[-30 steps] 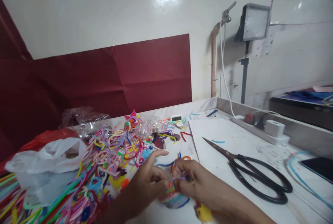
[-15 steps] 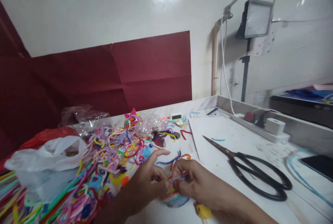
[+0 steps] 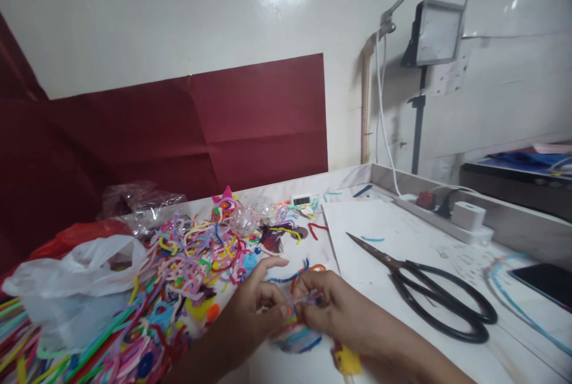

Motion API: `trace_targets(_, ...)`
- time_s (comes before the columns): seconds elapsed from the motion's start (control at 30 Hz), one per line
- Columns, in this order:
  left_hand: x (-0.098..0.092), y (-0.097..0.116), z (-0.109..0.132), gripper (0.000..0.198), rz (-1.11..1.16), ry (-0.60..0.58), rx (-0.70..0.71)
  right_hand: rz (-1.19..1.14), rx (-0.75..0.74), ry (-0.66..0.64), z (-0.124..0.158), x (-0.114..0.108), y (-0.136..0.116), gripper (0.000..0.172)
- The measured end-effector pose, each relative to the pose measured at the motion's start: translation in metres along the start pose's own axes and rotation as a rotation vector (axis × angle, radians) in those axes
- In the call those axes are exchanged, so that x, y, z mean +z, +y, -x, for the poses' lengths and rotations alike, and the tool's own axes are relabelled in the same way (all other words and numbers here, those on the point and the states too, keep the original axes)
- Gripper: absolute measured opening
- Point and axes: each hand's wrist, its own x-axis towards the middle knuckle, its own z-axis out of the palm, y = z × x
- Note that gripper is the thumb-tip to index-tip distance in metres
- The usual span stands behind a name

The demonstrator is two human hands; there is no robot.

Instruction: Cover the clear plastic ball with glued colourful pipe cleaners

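Striped multicoloured piece (image 3: 298,341) at the near middle of the head view, beneath both hands. The right hand (image 3: 319,306) pinches at its upper edge; the left hand (image 3: 257,306) stretches one finger out — whether its thumb grips anything cannot be told. A tangled colourful pile (image 3: 196,253) crowds the left; rightward, white board (image 3: 351,265) reaches toward black scissors (image 3: 399,265). Fingers hide the piece's top — blurred, too — and the right wrist partly covers something yellow (image 3: 348,361).
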Motion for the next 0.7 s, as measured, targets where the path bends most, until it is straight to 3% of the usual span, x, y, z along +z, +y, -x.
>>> trace_targets(0.2, 0.000, 0.005, 0.001, 0.061, 0.038, -0.001, 0.010, -0.068, 0.029, -0.005, 0.002, -0.002, -0.003, 0.006)
trace_targets(0.5, -0.002, 0.008, 0.002, 0.059, 0.036, -0.004, 0.008, -0.081, 0.055, -0.064, 0.001, -0.009, -0.002, 0.014)
trace_targets(0.7, -0.011, 0.006, -0.004, 0.069, 0.146, 0.030, 0.083, -0.179, -0.099, 0.039, -0.002, -0.017, -0.003, 0.026)
